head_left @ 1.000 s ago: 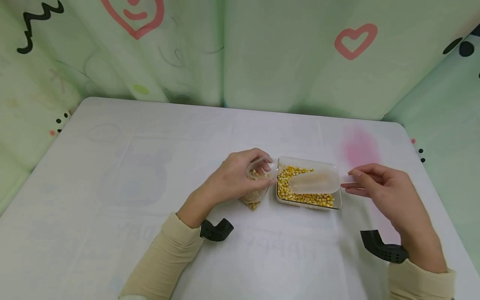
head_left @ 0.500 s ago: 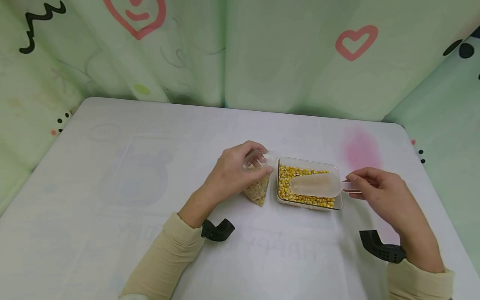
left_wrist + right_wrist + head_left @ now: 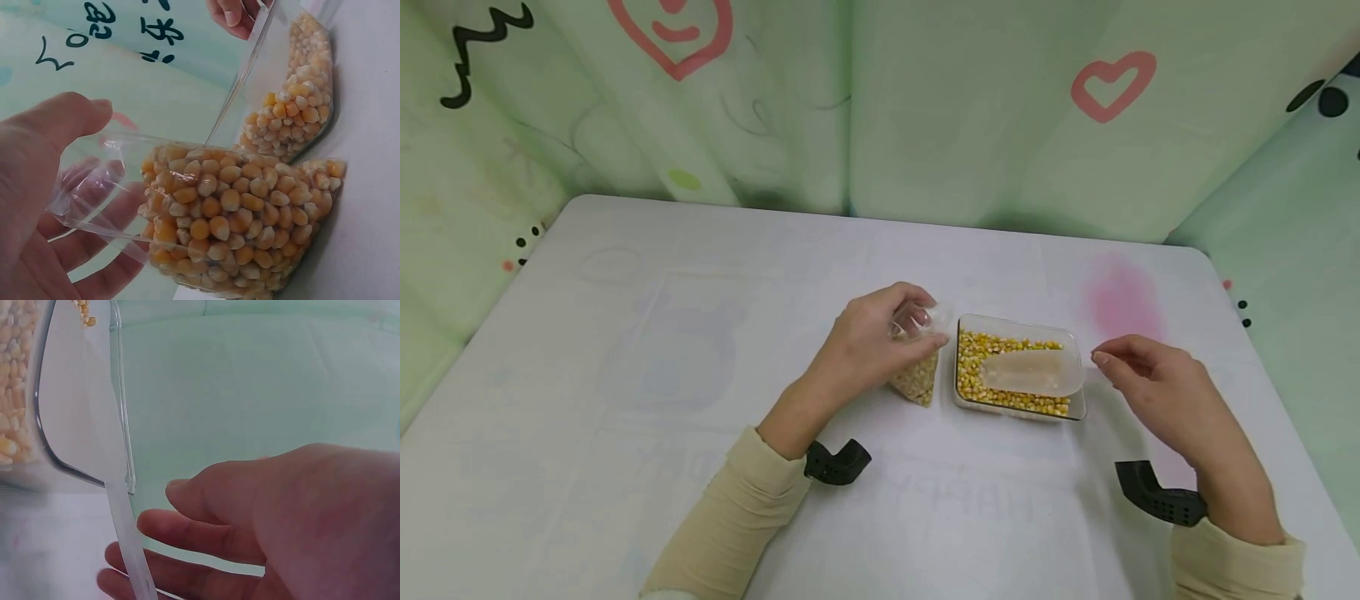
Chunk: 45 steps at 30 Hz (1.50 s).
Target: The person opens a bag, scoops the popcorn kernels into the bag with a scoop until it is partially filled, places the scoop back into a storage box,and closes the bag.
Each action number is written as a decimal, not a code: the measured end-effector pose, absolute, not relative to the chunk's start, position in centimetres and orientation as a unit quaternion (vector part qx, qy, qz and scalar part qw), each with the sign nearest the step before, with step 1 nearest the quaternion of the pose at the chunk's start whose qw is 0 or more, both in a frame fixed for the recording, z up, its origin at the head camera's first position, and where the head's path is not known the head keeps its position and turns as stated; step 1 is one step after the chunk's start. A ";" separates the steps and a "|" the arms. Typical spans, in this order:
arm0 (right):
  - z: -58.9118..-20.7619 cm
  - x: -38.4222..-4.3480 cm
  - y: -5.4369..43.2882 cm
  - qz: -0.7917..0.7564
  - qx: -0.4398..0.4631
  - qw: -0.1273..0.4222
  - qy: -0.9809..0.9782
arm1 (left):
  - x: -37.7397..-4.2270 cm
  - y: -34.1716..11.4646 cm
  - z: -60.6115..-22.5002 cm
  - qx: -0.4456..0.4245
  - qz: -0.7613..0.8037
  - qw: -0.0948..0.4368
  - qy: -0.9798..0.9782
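Note:
A clear plastic bag of corn kernels [image 3: 219, 215] stands on the table, left of a clear container. My left hand [image 3: 868, 337] curls round its loose upper film; in the left wrist view the fingers lie behind the film and the thumb is just above it. Corn fills much of the rectangular container [image 3: 964, 399]. On that corn lies a translucent white scoop [image 3: 1030, 372], its handle [image 3: 130, 540] passing over the rim to the right. My right hand [image 3: 1165, 387] is beside this handle, thumb and index finger apart from it, other fingertips behind it.
The white table [image 3: 700, 483] bears faint printing and a pink patch [image 3: 1120, 296] at the back right. A green curtain [image 3: 970, 117] with drawn hearts hangs behind the table and along both sides.
My right fingers have let go of the scoop's handle, and the scoop stays in the container. My left hand has shifted slightly away from me; the bag's bottom has swung right and its mouth has narrowed.

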State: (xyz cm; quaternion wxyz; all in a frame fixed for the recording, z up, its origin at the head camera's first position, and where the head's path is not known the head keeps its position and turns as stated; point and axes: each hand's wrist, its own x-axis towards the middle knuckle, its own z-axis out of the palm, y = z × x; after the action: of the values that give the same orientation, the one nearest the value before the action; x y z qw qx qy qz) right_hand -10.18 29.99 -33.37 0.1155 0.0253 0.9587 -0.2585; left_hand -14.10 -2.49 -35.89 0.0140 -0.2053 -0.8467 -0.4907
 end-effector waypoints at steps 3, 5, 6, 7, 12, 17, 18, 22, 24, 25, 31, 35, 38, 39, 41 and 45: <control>-33.2 -10.1 29.6 -0.257 0.027 0.090 0.962 | -14.0 -2.5 -35.8 -0.206 -0.487 0.004 -0.849; -32.9 -10.0 29.2 -0.266 0.032 0.070 0.961 | -14.0 -2.5 -35.7 -0.206 -0.487 -0.003 -0.849; -32.8 -10.0 29.0 -0.271 0.034 0.058 0.960 | -14.0 -2.5 -35.7 -0.206 -0.487 -0.007 -0.849; -32.6 -9.9 28.7 -0.277 0.035 0.047 0.959 | -14.0 -2.5 -35.7 -0.206 -0.486 -0.010 -0.849; -31.9 -9.5 26.8 -0.300 0.016 0.009 0.954 | -14.1 -2.4 -35.7 -0.206 -0.479 -0.026 -0.853; -31.4 -9.5 24.7 -0.316 -0.029 -0.011 0.948 | -14.3 -2.4 -35.8 -0.209 -0.475 -0.030 -0.854; -31.4 -9.5 24.4 -0.319 -0.037 -0.012 0.947 | -14.3 -2.3 -35.8 -0.210 -0.474 -0.029 -0.855; -31.2 -9.8 23.2 -0.333 -0.056 -0.011 0.941 | -14.4 -2.3 -35.9 -0.216 -0.463 -0.022 -0.859; -31.1 -9.9 22.8 -0.338 -0.061 -0.010 0.939 | -14.4 -2.2 -35.9 -0.219 -0.459 -0.021 -0.861; -31.1 -10.0 22.6 -0.341 -0.064 -0.010 0.938 | -14.4 -2.2 -35.9 -0.221 -0.457 -0.021 -0.861; -31.1 -10.1 21.7 -0.352 -0.084 -0.007 0.932 | -14.5 -2.1 -35.8 -0.223 -0.455 -0.037 -0.861; -31.1 -10.2 21.0 -0.358 -0.095 -0.002 0.929 | -14.6 -2.1 -35.7 -0.226 -0.460 -0.060 -0.857; -31.1 -10.1 20.7 -0.363 -0.099 0.006 0.927 | -14.7 -2.2 -35.6 -0.232 -0.464 -0.079 -0.851; -31.2 -10.1 20.6 -0.364 -0.099 0.009 0.926 | -14.7 -2.3 -35.5 -0.233 -0.466 -0.087 -0.849; -31.2 -10.0 20.5 -0.365 -0.098 0.018 0.925 | -14.6 -2.4 -35.4 -0.232 -0.472 -0.103 -0.844; -31.2 -9.7 20.6 -0.363 -0.096 0.036 0.926 | -14.7 -2.7 -35.3 -0.232 -0.488 -0.134 -0.831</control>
State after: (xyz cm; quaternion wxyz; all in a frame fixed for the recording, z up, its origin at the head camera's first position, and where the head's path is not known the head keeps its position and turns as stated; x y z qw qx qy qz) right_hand -9.74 20.58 -31.18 0.0363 -0.0960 0.9262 -0.3627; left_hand -14.67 -2.72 -35.25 -0.1339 -0.2317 -0.8308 -0.4880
